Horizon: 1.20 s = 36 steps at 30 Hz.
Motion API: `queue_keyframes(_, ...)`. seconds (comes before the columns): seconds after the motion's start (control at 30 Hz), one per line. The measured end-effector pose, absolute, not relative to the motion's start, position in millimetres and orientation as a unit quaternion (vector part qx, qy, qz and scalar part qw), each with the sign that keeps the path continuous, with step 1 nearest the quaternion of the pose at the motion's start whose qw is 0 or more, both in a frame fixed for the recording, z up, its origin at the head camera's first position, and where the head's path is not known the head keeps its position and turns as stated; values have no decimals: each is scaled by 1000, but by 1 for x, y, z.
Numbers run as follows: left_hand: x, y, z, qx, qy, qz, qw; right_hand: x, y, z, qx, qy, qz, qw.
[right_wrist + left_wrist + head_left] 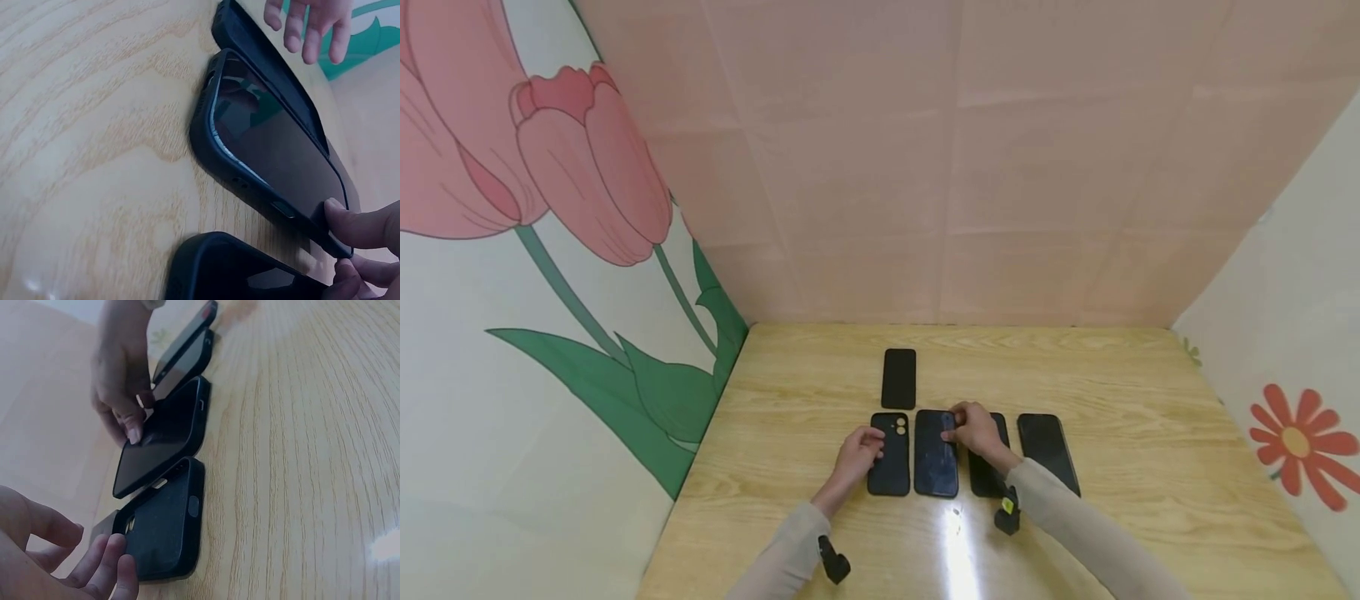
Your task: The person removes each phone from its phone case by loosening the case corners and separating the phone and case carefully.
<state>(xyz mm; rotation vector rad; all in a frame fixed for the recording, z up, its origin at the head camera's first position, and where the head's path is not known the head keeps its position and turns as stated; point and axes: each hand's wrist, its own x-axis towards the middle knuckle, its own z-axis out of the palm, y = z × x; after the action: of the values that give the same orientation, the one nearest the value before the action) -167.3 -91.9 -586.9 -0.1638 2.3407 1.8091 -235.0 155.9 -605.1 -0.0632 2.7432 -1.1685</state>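
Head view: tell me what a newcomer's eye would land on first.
Most likely the big pink tulips at the upper left come first, then the red flower low at the right edge. Next would be the middle of the table, where the right hand pinches a phone near its far right corner, and the left hand is at the left edge of the empty case beside it.
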Motion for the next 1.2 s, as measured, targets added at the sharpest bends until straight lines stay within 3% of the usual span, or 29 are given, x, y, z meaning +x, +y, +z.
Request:
queue_keyframes(0.67, -167, -90, -588, -48, 791, 604, 89, -220, 158, -603, -29, 803, -587, 100)
queue_keyframes(0.9, -166, -92, -591, -38, 791, 604, 87, -218, 153, -606, 50, 782, -617, 73)
queue_keyframes(1.2, -165, -92, -593, -39, 788, 607, 94, -213, 153, -596, 69, 796, -600, 48)
